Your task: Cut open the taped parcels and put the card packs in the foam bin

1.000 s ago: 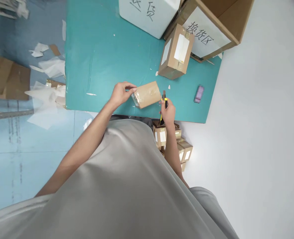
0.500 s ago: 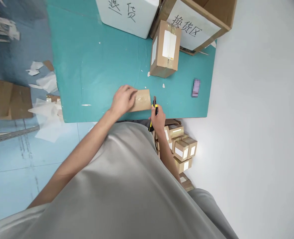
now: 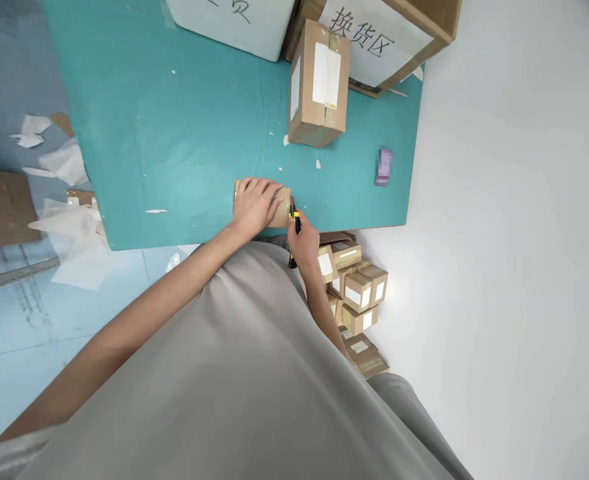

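A small brown cardboard box (image 3: 282, 212) lies by the near edge of the teal-covered table (image 3: 199, 133). My left hand (image 3: 257, 207) lies across its top and left part, fingers curled over it, hiding much of the box. A black and yellow utility knife (image 3: 297, 221) is in the closed fist of my right hand (image 3: 304, 243). The blade end points away from me and is at the box's right end; whether it touches the cardboard is hard to tell.
A taller taped carton (image 3: 319, 123) with white labels stands further back. Behind it are a white bin (image 3: 234, 30) and a large open carton (image 3: 389, 50) with handwritten signs. A blurred purple item (image 3: 383, 167) lies right. Several boxes (image 3: 359, 290) are stacked below the table's edge.
My left hand has moved further over the box, covering more of it. The knife in my right hand has come up close against the box's right end. The view has shifted slightly.
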Motion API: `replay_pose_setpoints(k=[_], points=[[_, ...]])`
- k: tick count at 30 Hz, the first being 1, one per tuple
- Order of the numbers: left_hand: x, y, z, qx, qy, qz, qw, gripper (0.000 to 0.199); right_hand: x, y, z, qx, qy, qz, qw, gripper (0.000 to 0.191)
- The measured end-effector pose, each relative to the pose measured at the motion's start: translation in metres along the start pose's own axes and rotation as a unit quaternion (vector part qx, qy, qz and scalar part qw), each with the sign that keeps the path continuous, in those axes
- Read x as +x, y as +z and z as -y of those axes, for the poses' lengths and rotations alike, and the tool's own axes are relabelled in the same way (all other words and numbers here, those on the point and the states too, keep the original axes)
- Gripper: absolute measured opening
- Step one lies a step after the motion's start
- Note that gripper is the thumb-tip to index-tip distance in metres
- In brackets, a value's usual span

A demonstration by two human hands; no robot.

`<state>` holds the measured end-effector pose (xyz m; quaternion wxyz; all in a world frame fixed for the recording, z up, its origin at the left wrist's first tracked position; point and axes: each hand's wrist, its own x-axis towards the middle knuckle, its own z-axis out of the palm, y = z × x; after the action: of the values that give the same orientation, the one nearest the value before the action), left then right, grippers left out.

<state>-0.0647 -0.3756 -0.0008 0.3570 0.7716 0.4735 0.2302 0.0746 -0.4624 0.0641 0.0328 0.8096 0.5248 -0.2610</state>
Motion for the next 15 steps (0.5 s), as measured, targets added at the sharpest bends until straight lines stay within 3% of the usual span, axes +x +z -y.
replay_pose_setpoints(k=[15], points=[[-0.006,0.006,-0.002,0.011,0.016,-0.013,1.0,0.044,-0.025,-0.016,0.014,-0.073,0.063,0.035,0.995,0.054]])
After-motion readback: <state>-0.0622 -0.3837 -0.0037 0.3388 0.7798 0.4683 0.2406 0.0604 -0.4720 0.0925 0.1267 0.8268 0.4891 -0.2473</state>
